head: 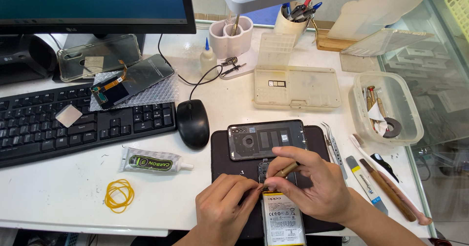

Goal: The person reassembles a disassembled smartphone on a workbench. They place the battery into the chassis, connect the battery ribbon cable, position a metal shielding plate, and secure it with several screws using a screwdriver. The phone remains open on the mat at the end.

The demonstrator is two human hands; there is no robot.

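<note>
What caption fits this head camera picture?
Two bare hands, left hand and right hand, work a thin brass-coloured tool on an opened phone.

The desk (63,197) is smooth, white and faintly glossy. On it lies a matt black mat (220,153). The phone back (266,139) is dark and glossy, the battery (282,219) wrapped in shiny white film. The tweezers (333,146) are bright metal. The mouse (192,123) is semi-gloss black plastic, the bin (386,106) cloudy clear plastic, the tool handle (388,190) brown wood.
</note>
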